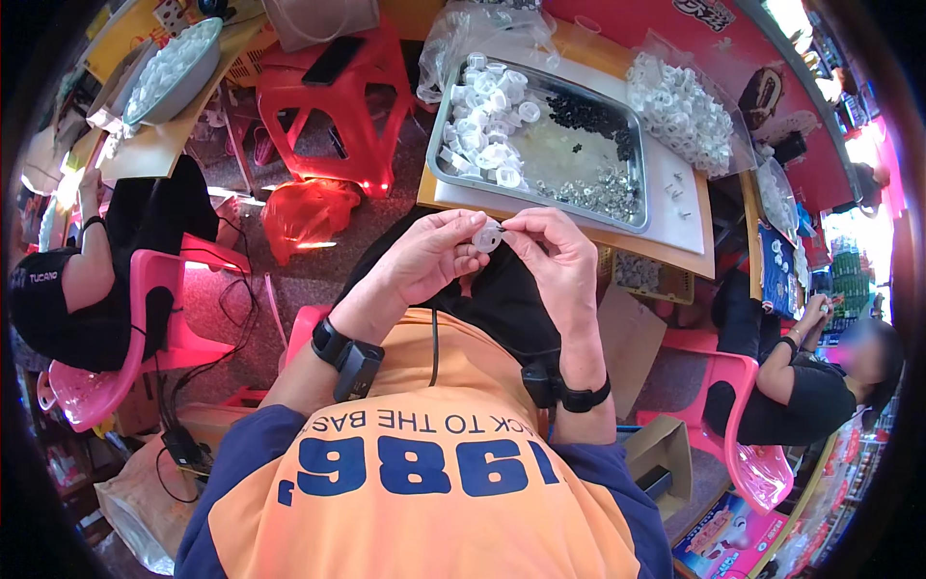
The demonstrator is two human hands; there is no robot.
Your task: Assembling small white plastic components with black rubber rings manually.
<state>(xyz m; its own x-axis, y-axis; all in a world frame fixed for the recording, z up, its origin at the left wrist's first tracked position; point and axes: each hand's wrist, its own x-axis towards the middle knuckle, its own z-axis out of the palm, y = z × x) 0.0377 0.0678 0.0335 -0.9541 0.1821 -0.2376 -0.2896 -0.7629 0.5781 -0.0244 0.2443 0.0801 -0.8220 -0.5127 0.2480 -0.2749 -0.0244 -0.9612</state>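
My left hand (pixel 424 259) pinches a round white plastic piece (pixel 487 239) between thumb and fingers, in front of the table edge. The fingertips of my right hand (pixel 555 253) are closed at the upper right of that piece. A tiny dark part shows at those fingertips, too small to name. Just beyond both hands lies a metal tray (pixel 569 159). White plastic pieces (pixel 482 111) heap its left side, small black parts (pixel 585 113) its far right, and small shiny metal parts (pixel 617 191) its near right.
A clear bag of white pieces (pixel 680 111) lies right of the tray, near a few loose metal parts (pixel 683 198). At left stand a red stool (pixel 333 96) with a phone (pixel 334 60) and a basin (pixel 178 72) of white pieces. People sit on pink chairs at both sides.
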